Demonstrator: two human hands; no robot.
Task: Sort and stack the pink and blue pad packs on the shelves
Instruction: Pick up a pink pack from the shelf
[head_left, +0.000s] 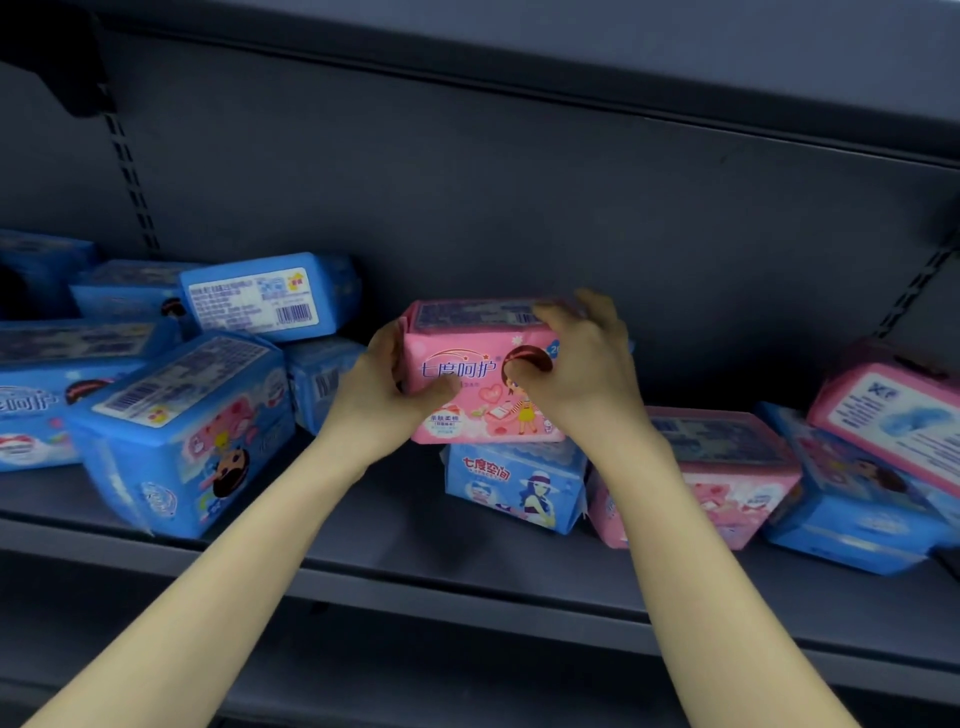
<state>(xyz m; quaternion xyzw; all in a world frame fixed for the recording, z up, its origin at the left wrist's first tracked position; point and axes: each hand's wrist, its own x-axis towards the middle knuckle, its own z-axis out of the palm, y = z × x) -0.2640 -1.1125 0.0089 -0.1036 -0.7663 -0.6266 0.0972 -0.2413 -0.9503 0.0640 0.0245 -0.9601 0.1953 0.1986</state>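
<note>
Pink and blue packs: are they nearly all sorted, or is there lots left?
Not nearly. Sort of done: the left pile is all blue, but jumbled, not stacked. In hand: the left hand and right hand grip the held pink pack right above the middle blue pack. Left to do: on the right, the right pink pack, right blue pack and tilted pink pack lie mixed together.

A dark grey metal shelf (467, 587) meets a plain back panel (519, 218) with slotted uprights (132, 176), beneath an upper shelf (571, 47).
</note>
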